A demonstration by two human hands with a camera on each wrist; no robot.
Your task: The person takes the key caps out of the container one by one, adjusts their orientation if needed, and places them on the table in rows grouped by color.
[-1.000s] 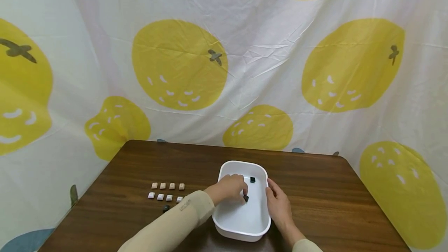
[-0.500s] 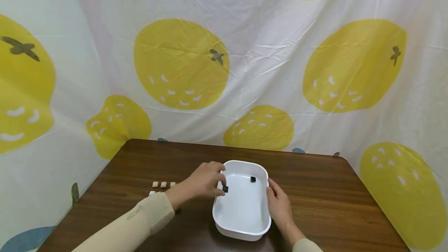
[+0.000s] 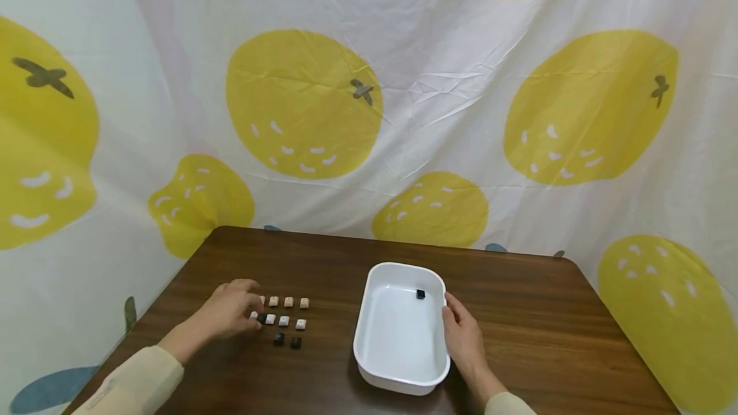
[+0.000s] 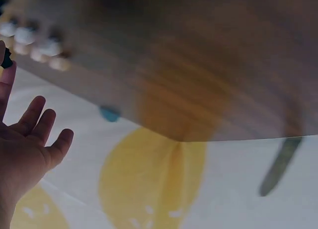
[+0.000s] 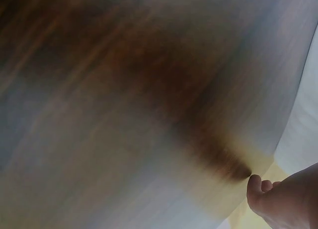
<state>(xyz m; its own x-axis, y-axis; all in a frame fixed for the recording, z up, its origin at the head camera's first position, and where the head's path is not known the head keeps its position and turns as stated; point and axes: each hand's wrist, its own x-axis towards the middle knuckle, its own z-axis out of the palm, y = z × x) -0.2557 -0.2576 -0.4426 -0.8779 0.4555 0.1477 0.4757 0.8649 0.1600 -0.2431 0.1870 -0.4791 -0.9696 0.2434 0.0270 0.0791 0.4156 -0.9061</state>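
In the head view my left hand (image 3: pixel 230 308) is at the left of the table, pinching a small black keycap (image 3: pixel 262 318) between thumb and index finger. That keycap overlaps the left end of a row of white keycaps (image 3: pixel 284 321). Behind them lies a row of beige keycaps (image 3: pixel 288 302), and in front sit two black keycaps (image 3: pixel 279 339). In the left wrist view the held black keycap (image 4: pixel 7 59) shows at the fingertips, other fingers spread. My right hand (image 3: pixel 464 338) rests its fairly straight fingers against the right side of a white tray (image 3: pixel 401 386).
One black keycap (image 3: pixel 420 294) lies inside the tray near its far right corner. The dark wooden table (image 3: pixel 530 312) ends at the back before a lemon-print cloth (image 3: pixel 438 146). Both wrist views are partly blurred.
My left hand has lifted a black keycap out of the tray and carried it left to the keycap rows. The right hand stays at the tray's side.
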